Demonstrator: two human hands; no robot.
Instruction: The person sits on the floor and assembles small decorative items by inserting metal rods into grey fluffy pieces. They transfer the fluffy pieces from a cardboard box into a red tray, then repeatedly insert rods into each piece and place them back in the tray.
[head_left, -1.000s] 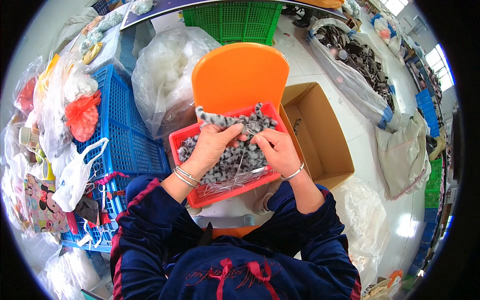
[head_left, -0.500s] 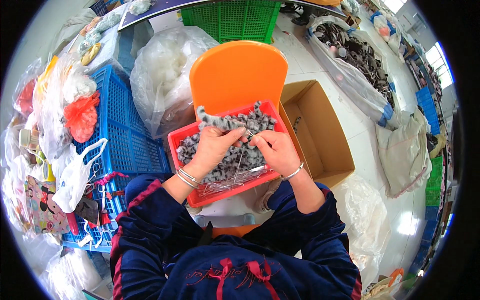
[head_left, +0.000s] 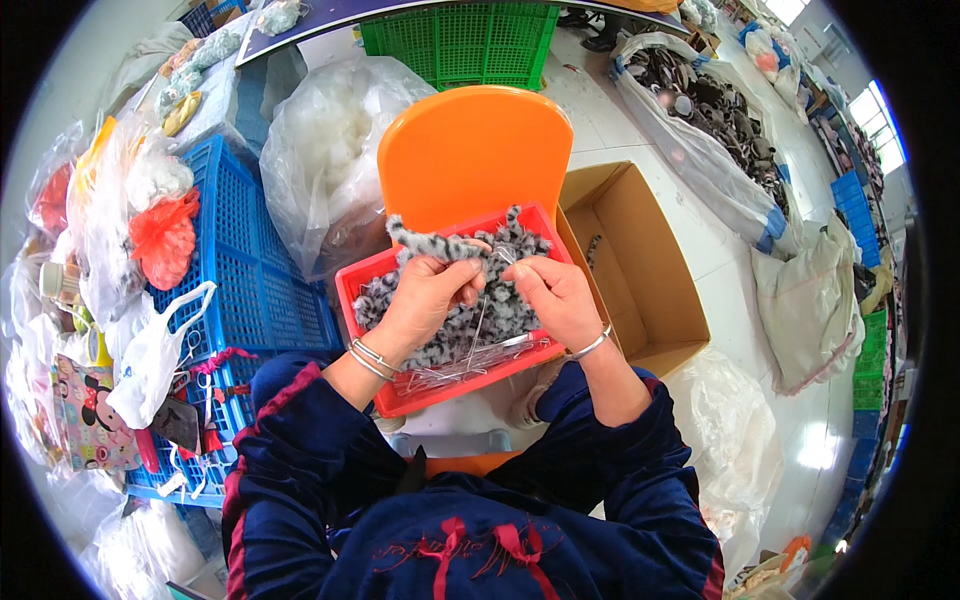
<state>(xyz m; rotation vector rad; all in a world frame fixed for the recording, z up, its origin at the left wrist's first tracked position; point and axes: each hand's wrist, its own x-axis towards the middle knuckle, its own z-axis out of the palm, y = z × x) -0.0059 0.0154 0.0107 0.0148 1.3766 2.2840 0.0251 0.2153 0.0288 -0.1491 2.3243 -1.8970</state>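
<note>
My left hand (head_left: 428,298) pinches a fuzzy grey-and-black striped plush tube (head_left: 430,241), shaped like a tail, between thumb and fingers. Its far end points up and left. Close beside it, my right hand (head_left: 556,298) is closed on a thin metal wire (head_left: 505,256) at the tube's right end; whether the wire is inside the plush is hidden by the fingers. Below both hands, a red plastic bin (head_left: 412,402) holds a heap of similar plush pieces (head_left: 512,318). Several thin metal wires (head_left: 450,372) lie along its near side.
The bin is in front of an orange chair back (head_left: 476,150). An open cardboard box (head_left: 650,270) stands right, with one striped piece inside. Left are a blue crate (head_left: 250,260) hung with bags and a clear bag of white stuffing (head_left: 335,150). A green crate (head_left: 465,45) stands beyond.
My right hand has drawn slightly right, away from my left fingers, and more wire shows between them. The left end of the plush tube has shifted a little to the left.
</note>
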